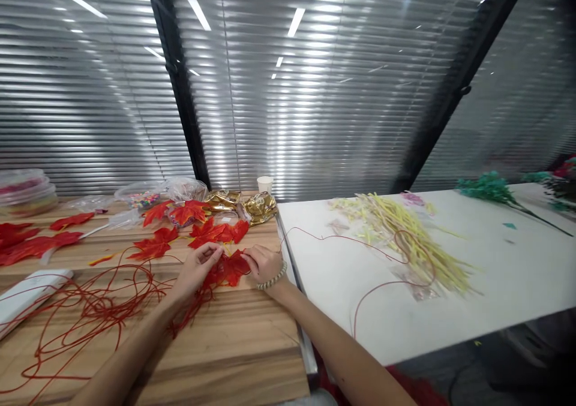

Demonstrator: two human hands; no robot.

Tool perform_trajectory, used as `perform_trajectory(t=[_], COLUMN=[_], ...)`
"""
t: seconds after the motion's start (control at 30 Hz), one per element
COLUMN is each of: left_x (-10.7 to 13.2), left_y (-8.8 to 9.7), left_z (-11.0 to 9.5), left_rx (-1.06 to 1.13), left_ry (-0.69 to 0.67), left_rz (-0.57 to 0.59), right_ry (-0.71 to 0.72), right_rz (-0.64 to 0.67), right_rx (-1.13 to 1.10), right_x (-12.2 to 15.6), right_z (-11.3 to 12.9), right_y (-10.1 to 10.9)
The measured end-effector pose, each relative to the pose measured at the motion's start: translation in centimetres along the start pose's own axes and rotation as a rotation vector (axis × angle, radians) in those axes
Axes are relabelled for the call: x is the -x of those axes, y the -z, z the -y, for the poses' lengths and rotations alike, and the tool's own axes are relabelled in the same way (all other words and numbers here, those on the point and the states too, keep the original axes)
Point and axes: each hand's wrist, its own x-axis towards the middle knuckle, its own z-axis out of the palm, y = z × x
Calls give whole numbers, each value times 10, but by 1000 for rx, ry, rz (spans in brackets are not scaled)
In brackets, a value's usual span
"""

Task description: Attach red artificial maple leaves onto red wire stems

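Observation:
A red artificial maple leaf [236,268] lies between my hands over the wooden tabletop. My left hand [204,263] is closed in a pinch at its upper left side, near the stem. With thumb and fingers pressed together, my right hand [266,265] grips at the leaf's right edge, where a red cord [310,233] runs away from it to the right. A beaded bracelet circles the right wrist. The exact spot where leaf and cord meet is too small to make out. Beneath the hands hangs more tangled red cord [193,310].
Loose red cord [103,301] spreads across the left, partly over a white box [31,298]. Several maple leaves [155,244], gold packets [260,208] and a paper cup [265,184] stand behind. Yellow strips [405,232] and a green artificial stem [488,190] lie on the white table [315,298].

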Motion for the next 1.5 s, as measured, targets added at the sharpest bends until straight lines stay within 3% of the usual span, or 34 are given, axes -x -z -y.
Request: perform_trajectory(t=[0.2,0.4,0.8,1.17,1.5], left_x=[-1,-6,1,8,4], left_y=[0,3,-3,-18,-11], left_z=[0,10,5,14,15], left_rx=[25,-72,-144,-163,-348], left_ry=[38,-3,-81,-141,-215], left_rz=[213,109,-38,170,147], right_ry=[-131,-70,-7,64,-119], right_rz=[-20,-18,-16,1,-103], right_rx=[57,54,-35,0,-136], right_x=[-2,-1,1,1,-1], right_z=[0,5,2,1,0], right_y=[6,10,5,2,6])
